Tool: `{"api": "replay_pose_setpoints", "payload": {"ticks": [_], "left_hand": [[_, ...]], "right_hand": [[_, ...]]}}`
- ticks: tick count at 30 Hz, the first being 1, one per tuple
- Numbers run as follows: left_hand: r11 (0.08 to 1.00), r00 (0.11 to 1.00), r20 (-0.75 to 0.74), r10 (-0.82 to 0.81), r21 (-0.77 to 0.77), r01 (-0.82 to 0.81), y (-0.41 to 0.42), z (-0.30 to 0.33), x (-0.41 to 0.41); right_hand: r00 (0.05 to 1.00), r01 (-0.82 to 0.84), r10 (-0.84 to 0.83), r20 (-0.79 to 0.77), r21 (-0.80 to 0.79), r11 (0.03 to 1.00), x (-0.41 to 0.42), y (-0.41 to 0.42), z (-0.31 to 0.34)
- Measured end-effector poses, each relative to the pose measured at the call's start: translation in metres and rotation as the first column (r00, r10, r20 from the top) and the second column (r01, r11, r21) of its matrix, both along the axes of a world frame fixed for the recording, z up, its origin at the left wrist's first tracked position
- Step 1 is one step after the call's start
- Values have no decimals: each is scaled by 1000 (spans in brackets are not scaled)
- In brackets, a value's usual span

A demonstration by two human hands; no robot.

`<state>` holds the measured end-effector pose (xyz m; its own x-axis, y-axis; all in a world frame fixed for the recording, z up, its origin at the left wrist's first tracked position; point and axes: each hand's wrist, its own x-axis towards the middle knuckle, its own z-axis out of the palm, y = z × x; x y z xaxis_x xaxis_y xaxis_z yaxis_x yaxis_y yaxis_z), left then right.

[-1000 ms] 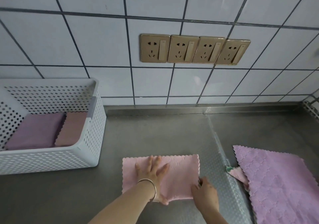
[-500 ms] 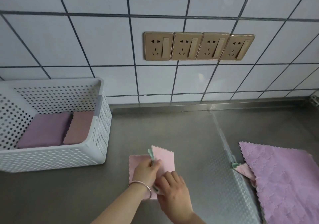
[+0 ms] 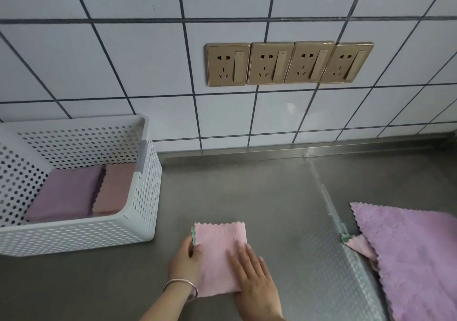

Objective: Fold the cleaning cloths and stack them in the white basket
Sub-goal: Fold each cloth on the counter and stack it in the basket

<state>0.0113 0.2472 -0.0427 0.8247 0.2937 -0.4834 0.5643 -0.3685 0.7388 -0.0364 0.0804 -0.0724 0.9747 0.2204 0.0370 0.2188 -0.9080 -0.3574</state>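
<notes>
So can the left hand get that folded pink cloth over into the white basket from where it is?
Probably yes. The left hand already holds the pink cloth at its left edge, bare counter lies between it and the basket, and the basket's top is open.

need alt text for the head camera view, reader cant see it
Two hands work a folded pink cloth on a steel counter: the left hand holds its left edge, the right hand presses flat on top. A white basket at left holds two folded cloths; a purple cloth lies unfolded at right.
</notes>
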Motion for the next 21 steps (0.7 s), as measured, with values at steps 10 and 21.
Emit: {"api": "replay_pose_setpoints", "payload": {"ticks": [10, 21], "left_hand": [[990, 996, 15, 89, 106, -90, 3, -3, 2], [952, 993, 95, 70, 290, -95, 2, 0, 0]], "right_hand": [[994, -35, 22, -108, -114, 993, -3, 7, -6], [997, -57, 59, 42, -31, 998, 12, -12, 15]]}}
